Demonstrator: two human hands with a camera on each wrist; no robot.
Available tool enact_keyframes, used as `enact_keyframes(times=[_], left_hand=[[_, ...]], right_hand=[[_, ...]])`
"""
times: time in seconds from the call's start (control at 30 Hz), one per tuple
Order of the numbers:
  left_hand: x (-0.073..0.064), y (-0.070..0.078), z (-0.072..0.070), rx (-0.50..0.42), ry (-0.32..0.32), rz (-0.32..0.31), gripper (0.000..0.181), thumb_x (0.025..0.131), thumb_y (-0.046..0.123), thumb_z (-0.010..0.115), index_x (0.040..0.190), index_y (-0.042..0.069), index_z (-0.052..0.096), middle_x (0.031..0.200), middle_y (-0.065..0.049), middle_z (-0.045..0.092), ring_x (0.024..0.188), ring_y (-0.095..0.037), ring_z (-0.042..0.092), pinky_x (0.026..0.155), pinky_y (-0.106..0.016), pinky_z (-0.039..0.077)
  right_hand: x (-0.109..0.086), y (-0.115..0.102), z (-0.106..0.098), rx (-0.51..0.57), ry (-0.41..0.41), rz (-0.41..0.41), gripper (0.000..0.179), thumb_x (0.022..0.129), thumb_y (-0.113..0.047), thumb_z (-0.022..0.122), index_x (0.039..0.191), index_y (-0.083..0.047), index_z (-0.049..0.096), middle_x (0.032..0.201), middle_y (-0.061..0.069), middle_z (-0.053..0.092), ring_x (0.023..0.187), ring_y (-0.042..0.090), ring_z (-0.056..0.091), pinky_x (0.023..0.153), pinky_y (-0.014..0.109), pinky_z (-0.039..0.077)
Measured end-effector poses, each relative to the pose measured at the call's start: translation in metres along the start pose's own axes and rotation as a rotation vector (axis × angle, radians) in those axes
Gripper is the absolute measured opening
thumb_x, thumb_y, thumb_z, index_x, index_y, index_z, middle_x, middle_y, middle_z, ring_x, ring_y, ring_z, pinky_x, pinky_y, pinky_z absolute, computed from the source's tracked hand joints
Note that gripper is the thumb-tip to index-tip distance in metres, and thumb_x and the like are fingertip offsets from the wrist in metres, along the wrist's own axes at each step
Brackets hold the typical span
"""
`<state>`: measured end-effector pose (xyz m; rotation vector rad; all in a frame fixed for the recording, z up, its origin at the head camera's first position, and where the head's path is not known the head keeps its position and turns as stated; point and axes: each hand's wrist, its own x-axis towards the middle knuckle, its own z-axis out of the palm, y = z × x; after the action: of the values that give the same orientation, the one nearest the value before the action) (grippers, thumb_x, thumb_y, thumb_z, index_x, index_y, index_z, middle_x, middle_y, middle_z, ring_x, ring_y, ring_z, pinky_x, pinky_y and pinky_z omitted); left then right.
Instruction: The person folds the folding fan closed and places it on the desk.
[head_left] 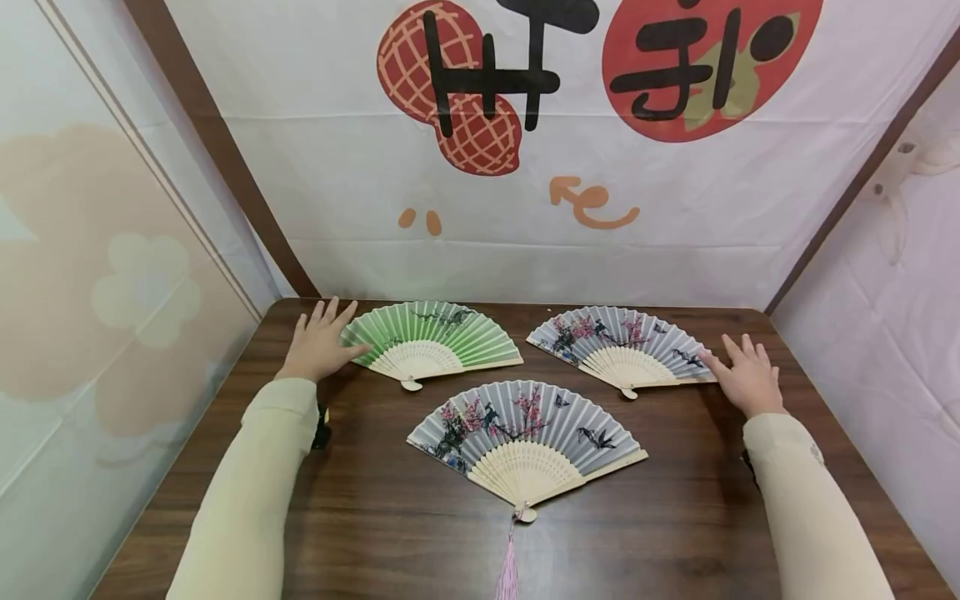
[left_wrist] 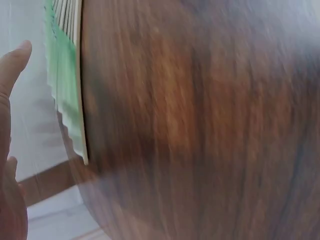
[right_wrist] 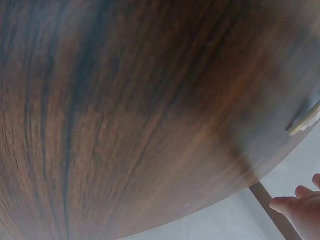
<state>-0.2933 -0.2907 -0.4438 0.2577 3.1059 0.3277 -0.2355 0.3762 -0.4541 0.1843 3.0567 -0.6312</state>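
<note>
Green fan (head_left: 429, 337), right fan (head_left: 624, 340), tasselled fan (head_left: 528, 437): unfolded; seemingly nothing left.
My left grip (head_left: 315, 343): wide.
My right grip (head_left: 750, 379): wide.

Pale cream long sleeves (head_left: 240, 500) are worn. Black wrist device (head_left: 322, 429) with a yellow spot is worn by the left sleeve's inner edge; dark piece (head_left: 750, 468), mostly hidden, seen by the right sleeve's inner edge. Hands (head_left: 318, 337) left bare.
</note>
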Motion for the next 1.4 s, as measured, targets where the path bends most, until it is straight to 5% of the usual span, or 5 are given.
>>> enact_keyframes(times=[0.53,1.07,1.4], left_hand=[[0.013,0.041,0.008,-0.148,0.032,0.04,0.091,0.083,0.049,0.064,0.15,0.016,0.01,0.155,-0.019,0.006,0.141,-0.039,0.005,0.113,-0.061,0.005],[0.027,0.103,0.017,-0.353,-0.014,0.066,0.091,0.082,0.035,0.071,0.15,0.018,0.012,0.156,-0.008,0.011,0.142,-0.032,0.012,0.112,-0.055,0.023],[0.027,0.124,0.028,-0.44,-0.072,0.081,0.093,0.081,0.034,0.071,0.15,0.022,0.009,0.157,-0.004,0.006,0.143,-0.029,0.009,0.114,-0.053,0.021]], right_hand=[[-0.004,-0.01,0.004,0.076,-0.033,-0.007,0.079,0.097,-0.056,0.024,0.142,0.009,0.019,0.145,0.038,0.005,0.133,0.056,0.002,0.101,0.076,0.006],[-0.013,-0.016,0.01,0.142,0.032,-0.013,0.079,0.098,-0.052,0.027,0.139,0.015,0.019,0.141,0.041,0.014,0.132,0.056,0.009,0.109,0.065,0.011],[-0.022,-0.024,0.014,0.185,0.036,0.061,0.08,0.097,-0.054,0.025,0.141,0.013,0.019,0.144,0.036,0.019,0.132,0.052,0.019,0.109,0.062,0.018]])
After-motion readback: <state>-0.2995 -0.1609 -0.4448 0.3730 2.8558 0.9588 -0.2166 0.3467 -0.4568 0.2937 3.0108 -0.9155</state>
